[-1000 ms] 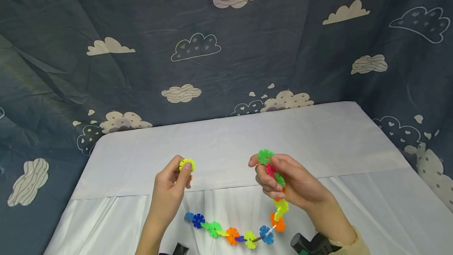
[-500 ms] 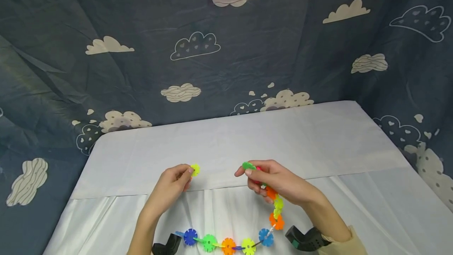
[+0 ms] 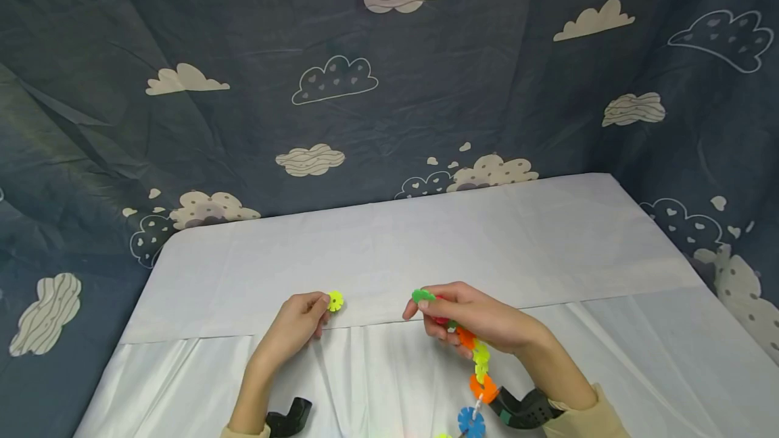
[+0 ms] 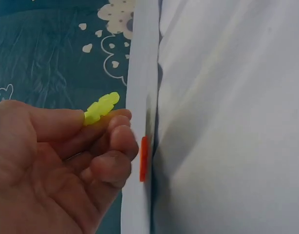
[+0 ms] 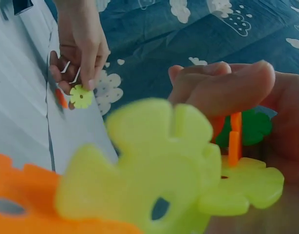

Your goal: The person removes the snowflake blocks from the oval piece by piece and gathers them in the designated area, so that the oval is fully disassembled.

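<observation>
Yellow disc (image 3: pixel 336 301): we see smooth plastic with a light gloss.
Linked chain pieces (image 5: pixel 144 146): we see moulded plastic, smooth-faced, softly shiny.
White table cover (image 3: pixel 389 249): to us, matt cloth, creased in folds.
Dark backdrop (image 3: pixel 255 127): we see printed cloth, wrinkled, faintly sheeny.
Black wrist mounts (image 3: pixel 528 411): plastic by our reading, dull-surfaced.
Right sleeve (image 3: pixel 585 418): we see matt cloth.

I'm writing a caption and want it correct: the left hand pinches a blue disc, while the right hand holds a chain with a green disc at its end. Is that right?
Not quite: the head view shows the left hand pinching a yellow disc, not a blue one. The right hand does hold a chain with a green disc at its end.
</observation>
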{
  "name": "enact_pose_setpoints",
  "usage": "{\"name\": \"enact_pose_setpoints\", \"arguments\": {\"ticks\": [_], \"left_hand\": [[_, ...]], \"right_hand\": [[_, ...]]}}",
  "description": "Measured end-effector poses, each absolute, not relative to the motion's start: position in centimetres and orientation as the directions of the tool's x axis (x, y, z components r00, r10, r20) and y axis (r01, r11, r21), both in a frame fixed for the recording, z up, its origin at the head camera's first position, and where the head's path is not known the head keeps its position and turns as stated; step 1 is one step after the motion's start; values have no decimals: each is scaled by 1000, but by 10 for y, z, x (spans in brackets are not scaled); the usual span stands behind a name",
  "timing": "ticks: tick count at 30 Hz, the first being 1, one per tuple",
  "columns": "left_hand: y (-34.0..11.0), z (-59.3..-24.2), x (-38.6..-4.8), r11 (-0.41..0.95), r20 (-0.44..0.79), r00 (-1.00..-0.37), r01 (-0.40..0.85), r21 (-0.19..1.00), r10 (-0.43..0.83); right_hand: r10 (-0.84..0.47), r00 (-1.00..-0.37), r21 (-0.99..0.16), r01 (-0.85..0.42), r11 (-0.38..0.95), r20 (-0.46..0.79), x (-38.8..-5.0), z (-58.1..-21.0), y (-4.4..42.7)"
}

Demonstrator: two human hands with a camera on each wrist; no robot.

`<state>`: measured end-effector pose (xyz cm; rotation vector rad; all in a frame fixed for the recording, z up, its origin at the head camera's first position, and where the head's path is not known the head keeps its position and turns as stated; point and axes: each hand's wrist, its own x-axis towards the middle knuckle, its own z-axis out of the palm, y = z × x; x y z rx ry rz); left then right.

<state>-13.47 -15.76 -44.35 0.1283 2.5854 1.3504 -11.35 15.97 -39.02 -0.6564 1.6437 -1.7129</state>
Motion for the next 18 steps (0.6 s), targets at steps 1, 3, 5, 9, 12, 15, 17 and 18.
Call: {"name": "enact_pose_setpoints", "arguments": {"ticks": [1, 3, 5, 9, 12, 15, 17, 18], "left_hand": [[-157, -445, -135, 569, -145, -974, -20, 822, 174], [-155, -449, -136, 554, -106, -982, -3, 832, 153], [-152, -452, -137, 543, -78, -990, 0, 840, 121], [-150, -458, -138, 537, -66, -995, -14, 843, 77], [-149, -457, -137, 571, -41, -997, 7, 821, 70], [-146, -447, -134, 596, -10, -996, 42, 802, 84], [-142, -437, -130, 594, 1, -994, 68, 802, 112], [-139, -430, -127, 584, 2, -991, 79, 808, 132]], "right_hand": [[-744, -661, -992, 125, 21, -98, -114, -390, 159], [-730, -674, -991, 132, 34, -115, -114, -390, 158], [-710, -691, -990, 130, 60, -134, -114, -389, 157], [-642, -747, -984, 105, 142, -172, -111, -387, 151], [-584, -790, -978, 94, 189, -188, -109, -387, 146], [-554, -815, -977, 70, 199, -171, -107, -388, 142], [-549, -824, -980, 37, 198, -142, -107, -389, 141], [-551, -825, -981, 20, 194, -126, -107, -389, 141]]}}
